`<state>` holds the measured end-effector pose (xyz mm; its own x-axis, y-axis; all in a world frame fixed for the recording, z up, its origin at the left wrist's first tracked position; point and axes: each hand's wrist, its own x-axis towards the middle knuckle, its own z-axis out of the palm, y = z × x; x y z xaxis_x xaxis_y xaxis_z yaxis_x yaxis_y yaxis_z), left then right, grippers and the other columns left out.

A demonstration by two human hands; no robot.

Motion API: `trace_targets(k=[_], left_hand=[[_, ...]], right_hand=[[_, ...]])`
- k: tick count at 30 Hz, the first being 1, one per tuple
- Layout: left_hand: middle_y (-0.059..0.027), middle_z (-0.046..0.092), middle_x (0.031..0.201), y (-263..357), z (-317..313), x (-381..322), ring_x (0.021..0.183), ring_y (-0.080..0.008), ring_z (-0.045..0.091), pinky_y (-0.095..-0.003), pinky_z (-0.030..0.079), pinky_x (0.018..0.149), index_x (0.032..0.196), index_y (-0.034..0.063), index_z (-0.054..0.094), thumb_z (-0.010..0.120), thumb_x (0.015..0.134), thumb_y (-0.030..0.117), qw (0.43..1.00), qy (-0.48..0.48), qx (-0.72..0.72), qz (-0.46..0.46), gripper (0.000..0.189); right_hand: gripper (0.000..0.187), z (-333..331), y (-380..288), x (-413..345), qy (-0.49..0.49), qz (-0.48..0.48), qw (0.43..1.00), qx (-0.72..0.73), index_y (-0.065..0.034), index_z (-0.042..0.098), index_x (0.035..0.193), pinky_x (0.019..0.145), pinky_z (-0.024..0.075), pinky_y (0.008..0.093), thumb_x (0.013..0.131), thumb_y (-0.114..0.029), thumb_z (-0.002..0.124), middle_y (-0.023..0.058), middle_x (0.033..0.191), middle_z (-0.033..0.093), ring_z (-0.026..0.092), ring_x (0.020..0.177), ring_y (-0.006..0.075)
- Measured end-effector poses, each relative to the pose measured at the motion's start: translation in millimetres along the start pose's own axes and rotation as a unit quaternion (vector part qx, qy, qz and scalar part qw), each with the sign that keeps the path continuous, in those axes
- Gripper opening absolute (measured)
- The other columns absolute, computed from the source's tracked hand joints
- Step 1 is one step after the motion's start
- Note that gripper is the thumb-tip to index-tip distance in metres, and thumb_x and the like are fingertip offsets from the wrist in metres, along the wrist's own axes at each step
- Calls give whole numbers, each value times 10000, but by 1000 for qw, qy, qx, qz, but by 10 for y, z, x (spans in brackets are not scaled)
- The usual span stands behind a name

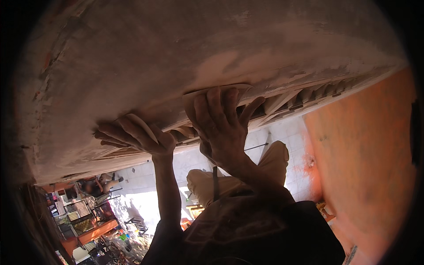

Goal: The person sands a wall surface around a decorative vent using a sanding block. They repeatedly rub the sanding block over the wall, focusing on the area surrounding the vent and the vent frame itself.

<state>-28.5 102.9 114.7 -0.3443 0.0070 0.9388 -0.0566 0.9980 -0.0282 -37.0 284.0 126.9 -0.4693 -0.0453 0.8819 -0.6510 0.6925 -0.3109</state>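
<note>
My right hand (222,129) presses a bent pale sheet (189,102), apparently sandpaper, flat against a plastered wall (159,59). Its fingers point up the wall, with the thumb spread to the right; the sheet's edge shows above the fingertips. To the left, my left hand (132,135) lies against the same wall, holding a second curled sheet (144,125) between fingers and thumb. Smooth lighter patches and rough darker ones mark the plaster. Both palms are hidden from view.
Right below my hands runs an opening with slatted blocks (318,94). An orange wall (361,142) stands on the right. Far below lies a tiled floor (139,172). At lower left are a seated person (96,187), a metal-framed chair (137,225) and assorted clutter.
</note>
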Motion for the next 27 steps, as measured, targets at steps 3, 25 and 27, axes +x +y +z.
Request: trace_targets(k=[3, 25, 27], left_hand=[[-264, 49, 1707, -26, 24, -11, 1560, -516, -1, -695, -19, 1215, 1649, 167, 250, 260, 1060, 531, 1000, 5, 3, 16, 692], [-239, 75, 1711, -25, 48, 14, 1565, -494, 59, -679, 26, 1232, 1655, 179, 223, 175, 1052, 602, 999, 23, 20, 18, 738], [-238, 72, 1712, -6, 44, 10, 1565, -494, 55, -677, 19, 1232, 1655, 177, 225, 187, 1057, 588, 1000, 11, 23, 5, 727]], right_hand=[[660, 2, -80, 14, -50, 75, 995, 48, -213, 485, 1539, 1098, -91, 851, 921, -369, 656, 81, 1663, 334, 299, 1537, 347], [585, 167, -9, 32, 4, 17, 1000, -2, -137, 545, 1477, 1127, -86, 820, 1018, -497, 504, 121, 1632, 393, 296, 1547, 311], [605, 126, 13, 15, 36, 46, 998, 36, -219, 550, 1480, 1110, -85, 854, 946, -502, 578, 31, 1637, 388, 333, 1526, 234]])
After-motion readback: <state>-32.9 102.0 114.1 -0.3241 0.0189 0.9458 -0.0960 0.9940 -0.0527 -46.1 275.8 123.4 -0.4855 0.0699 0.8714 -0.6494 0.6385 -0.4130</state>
